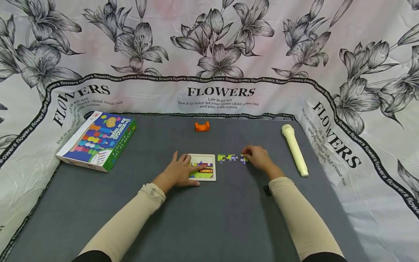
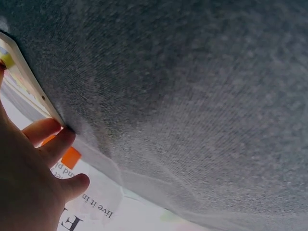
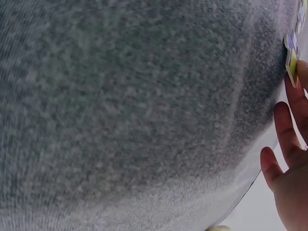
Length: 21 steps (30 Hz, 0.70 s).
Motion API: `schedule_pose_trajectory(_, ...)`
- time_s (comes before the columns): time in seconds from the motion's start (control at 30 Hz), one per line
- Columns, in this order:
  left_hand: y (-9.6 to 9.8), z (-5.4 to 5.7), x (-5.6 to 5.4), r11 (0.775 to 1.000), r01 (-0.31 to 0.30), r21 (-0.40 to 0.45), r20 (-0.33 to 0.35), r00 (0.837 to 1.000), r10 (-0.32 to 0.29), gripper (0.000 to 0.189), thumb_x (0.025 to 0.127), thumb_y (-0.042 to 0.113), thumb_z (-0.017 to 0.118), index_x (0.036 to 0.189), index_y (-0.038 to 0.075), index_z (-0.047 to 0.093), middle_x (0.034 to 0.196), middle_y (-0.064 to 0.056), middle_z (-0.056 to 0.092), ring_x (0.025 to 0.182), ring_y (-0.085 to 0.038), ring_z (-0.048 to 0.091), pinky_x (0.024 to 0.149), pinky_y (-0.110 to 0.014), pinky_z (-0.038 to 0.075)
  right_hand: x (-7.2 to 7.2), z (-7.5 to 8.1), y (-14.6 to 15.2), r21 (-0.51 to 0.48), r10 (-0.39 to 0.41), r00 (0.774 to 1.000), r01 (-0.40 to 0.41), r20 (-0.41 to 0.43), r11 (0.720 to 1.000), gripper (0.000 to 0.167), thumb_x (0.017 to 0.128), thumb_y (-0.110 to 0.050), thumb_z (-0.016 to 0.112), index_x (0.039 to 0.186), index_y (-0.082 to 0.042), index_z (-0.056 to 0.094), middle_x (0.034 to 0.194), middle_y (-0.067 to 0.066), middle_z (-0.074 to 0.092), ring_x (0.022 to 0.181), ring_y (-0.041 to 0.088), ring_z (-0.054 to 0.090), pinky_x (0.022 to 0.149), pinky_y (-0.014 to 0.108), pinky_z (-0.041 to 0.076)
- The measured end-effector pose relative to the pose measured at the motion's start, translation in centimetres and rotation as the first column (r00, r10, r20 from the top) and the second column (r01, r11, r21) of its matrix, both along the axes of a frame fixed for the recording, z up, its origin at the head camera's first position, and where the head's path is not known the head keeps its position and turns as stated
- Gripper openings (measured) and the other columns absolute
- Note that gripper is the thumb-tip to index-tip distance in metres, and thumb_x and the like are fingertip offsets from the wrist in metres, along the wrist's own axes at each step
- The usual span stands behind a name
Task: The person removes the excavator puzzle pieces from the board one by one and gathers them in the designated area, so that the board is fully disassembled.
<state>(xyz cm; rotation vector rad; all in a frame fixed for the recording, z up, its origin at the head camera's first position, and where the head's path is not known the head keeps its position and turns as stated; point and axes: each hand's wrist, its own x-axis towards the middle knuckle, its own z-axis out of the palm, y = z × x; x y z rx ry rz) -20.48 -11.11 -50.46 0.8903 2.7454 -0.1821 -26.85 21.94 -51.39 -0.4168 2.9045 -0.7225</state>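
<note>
Purple-patterned puzzle piece (image 1: 242,159) sits fingertip-pinched in the right grip (image 1: 258,157).

A person's beige sleeves (image 1: 131,218) meet black bands (image 1: 93,257) higher up, with a small black object (image 1: 267,191) at the right cuff (image 1: 280,183).

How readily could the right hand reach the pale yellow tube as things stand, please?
Probably yes: only grey tabletop separates the right hand from the tube, though that hand pinches a puzzle piece.

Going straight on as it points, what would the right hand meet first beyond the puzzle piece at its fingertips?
Probably the next loose puzzle piece, left of the right hand, though depth is hard to judge.
</note>
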Motion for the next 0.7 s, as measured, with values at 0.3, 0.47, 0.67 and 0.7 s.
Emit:
schedule_pose_trajectory(0.3, -1.0, -0.6, 0.5, 0.998, -0.012, 0.067, 0.034, 0.999, 0.01, 0.076, 0.085, 0.075, 0.046, 0.151, 0.04, 0.031, 0.142, -0.019, 0.038, 0.138, -0.036, 0.03, 0.11, -0.068, 0.014, 0.0, -1.0, -0.7, 0.011, 0.011, 0.999, -0.011, -0.05, 1.0, 0.01, 0.092, -0.013, 0.066, 0.099, -0.01, 0.071, 0.092, 0.006, 0.07, 0.089, 0.027, 0.063, 0.086, 0.056, 0.039)
schedule_pose_trajectory(0.47, -1.7, -0.7, 0.2, 0.985, -0.079, 0.153, 0.073, 0.995, 0.069, 0.081, 0.087, 0.071, 0.05, 0.155, 0.032, 0.026, 0.146, -0.014, 0.037, 0.141, -0.031, 0.029, 0.112, -0.067, 0.012, 0.0, -0.8, -1.1, 0.009, 0.007, 0.998, -0.006, -0.058, 1.0, 0.011, 0.092, -0.012, 0.065, 0.099, -0.01, 0.072, 0.101, 0.01, 0.071, 0.102, 0.035, 0.06, 0.088, 0.059, 0.037)
schedule_pose_trajectory(0.67, -2.1, -0.6, -0.4, 0.964, -0.118, 0.24, 0.097, 0.991, 0.097, 0.081, 0.092, 0.061, 0.052, 0.155, 0.017, 0.026, 0.148, -0.01, 0.038, 0.142, -0.027, 0.03, 0.112, -0.067, 0.011, -0.2, 0.1, -2.2, 0.018, 0.028, 0.994, -0.026, -0.106, 0.999, 0.012, 0.093, -0.014, 0.065, 0.101, -0.009, 0.072, 0.105, 0.013, 0.069, 0.108, 0.039, 0.056, 0.093, 0.061, 0.035)
schedule_pose_trajectory(0.7, -2.2, -0.6, -0.5, 0.963, -0.117, 0.244, 0.099, 0.99, 0.096, 0.08, 0.093, 0.059, 0.052, 0.155, 0.016, 0.026, 0.149, -0.009, 0.038, 0.142, -0.026, 0.03, 0.112, -0.067, 0.011, -0.2, 0.3, -2.7, 0.019, 0.047, 0.992, -0.045, -0.121, 0.999, 0.012, 0.092, -0.014, 0.065, 0.101, -0.008, 0.072, 0.104, 0.013, 0.07, 0.107, 0.039, 0.057, 0.093, 0.061, 0.036)
